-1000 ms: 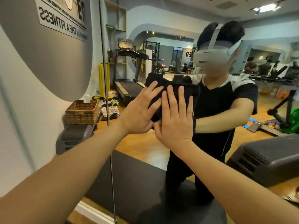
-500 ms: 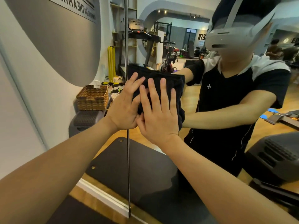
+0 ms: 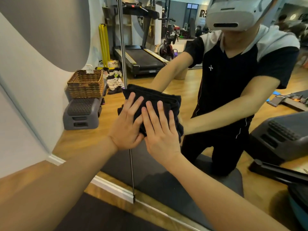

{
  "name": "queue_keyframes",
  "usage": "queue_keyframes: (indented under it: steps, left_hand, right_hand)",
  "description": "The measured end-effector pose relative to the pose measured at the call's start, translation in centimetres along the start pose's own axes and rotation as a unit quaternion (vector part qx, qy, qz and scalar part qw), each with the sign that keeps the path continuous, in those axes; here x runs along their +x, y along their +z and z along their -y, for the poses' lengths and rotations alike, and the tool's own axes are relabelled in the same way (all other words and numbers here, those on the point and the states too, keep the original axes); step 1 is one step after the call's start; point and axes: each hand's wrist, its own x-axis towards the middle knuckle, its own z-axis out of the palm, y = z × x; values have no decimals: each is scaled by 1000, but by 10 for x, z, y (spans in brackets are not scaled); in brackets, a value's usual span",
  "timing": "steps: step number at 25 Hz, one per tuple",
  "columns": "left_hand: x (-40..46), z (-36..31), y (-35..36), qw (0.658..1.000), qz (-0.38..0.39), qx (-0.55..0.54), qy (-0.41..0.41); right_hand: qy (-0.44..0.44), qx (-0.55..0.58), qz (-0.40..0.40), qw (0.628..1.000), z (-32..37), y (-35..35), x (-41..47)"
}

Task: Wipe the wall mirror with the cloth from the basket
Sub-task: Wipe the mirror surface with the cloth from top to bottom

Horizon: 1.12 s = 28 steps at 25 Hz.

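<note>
Two bare forearms reach forward from the near edge. The left hand (image 3: 127,125) and right hand (image 3: 160,130) lie side by side, fingers straight and slightly spread, flat on a folded black cloth (image 3: 160,100) that they press against the large frameless wall mirror (image 3: 208,164). The cloth shows above and to the right of the fingertips. Left of the fingers, beyond the mirror's metal edge strip (image 3: 122,52), a brown woven wicker basket (image 3: 85,85) sits on a grey plastic step platform (image 3: 82,112). Further off stands a black treadmill (image 3: 141,59).
</note>
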Motion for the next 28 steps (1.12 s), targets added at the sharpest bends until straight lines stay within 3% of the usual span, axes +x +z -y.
queue_keyframes:
  steps: [5, 13, 28]
  left_hand:
    - [11, -32, 8, 999, -16, -19, -40]
    - [65, -132, 42, 999, -14, -46, -21]
    - [200, -401, 130, 994, -52, -95, -4]
  right_hand:
    - [-37, -2, -23, 999, -31, -9, -11]
    - [-41, -23, -9, 999, -126, -64, -70]
    - [-25, -114, 58, 991, -353, -218, -227]
